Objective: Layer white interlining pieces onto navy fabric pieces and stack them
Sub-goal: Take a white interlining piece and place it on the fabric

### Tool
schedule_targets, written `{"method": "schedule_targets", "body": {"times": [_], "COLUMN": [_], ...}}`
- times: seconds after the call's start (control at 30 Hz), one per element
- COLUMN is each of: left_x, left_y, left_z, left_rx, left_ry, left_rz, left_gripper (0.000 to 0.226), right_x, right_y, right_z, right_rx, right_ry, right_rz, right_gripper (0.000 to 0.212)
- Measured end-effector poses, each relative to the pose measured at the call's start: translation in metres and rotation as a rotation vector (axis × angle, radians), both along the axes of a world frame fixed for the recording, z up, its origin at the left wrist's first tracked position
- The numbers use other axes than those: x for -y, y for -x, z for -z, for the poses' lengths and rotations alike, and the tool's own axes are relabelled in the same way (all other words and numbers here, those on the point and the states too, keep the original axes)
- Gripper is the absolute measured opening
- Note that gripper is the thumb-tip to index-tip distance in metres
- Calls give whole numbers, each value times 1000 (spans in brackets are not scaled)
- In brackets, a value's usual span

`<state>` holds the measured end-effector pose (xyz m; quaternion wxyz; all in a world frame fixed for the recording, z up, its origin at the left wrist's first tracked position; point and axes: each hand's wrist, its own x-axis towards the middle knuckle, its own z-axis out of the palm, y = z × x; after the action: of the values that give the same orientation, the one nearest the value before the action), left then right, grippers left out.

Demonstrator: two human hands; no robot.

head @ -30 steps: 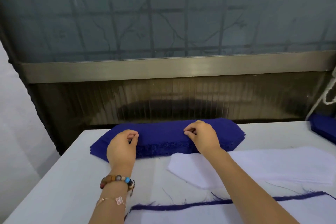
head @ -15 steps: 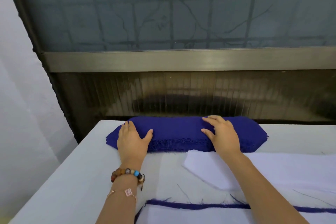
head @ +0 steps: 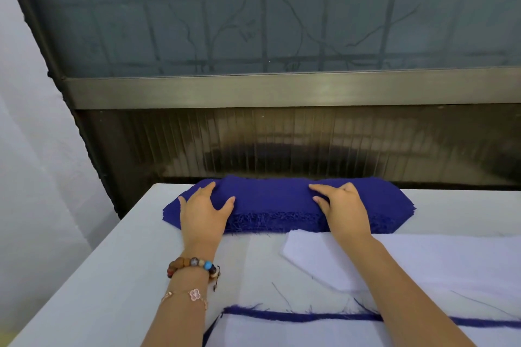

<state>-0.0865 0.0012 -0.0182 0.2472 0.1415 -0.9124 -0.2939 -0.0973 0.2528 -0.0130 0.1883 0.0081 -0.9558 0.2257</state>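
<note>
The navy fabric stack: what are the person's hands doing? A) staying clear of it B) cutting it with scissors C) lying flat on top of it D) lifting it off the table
C: the left hand and right hand both lie on the navy fabric stack, fingers straight.

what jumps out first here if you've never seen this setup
The thick navy stack at the far edge of the table draws the eye first, its frayed edge facing the person. Both hands lie flat on it, the left hand near its left end and the right hand right of its middle. Just in front, to the right, lies white interlining.
</note>
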Motion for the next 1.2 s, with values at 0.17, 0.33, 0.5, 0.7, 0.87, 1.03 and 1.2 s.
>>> {"method": "schedule_targets", "body": {"times": [0.17,0.33,0.5,0.7,0.87,1.03,1.2], "left_x": [8,13,13,14,6,6,5], "left_y": [-1,-2,1,5,4,2,1], "left_z": [-5,-11,-21,-20,-11,-10,-9], "left_rx": [-126,-131,-5,-1,-180,-353,-422], "left_ry": [-79,-138,-235,-297,-349,-379,-345], "left_rz": [40,92,119,119,32,-110,-86], "left_gripper": [25,21,52,52,27,18,21], "right_x": [0,1,0,-1,-1,0,0], "right_y": [-2,-2,-2,0,1,1,1], "right_z": [0,0,2,4,6,6,7], "right_rx": [-9,-17,-31,-48,-48,-53,-51], "right_ry": [23,27,37,39,41,48,59], "right_rz": [12,16,20,12,14,18,26], "right_gripper": [37,35,34,33,33,32,31]}}
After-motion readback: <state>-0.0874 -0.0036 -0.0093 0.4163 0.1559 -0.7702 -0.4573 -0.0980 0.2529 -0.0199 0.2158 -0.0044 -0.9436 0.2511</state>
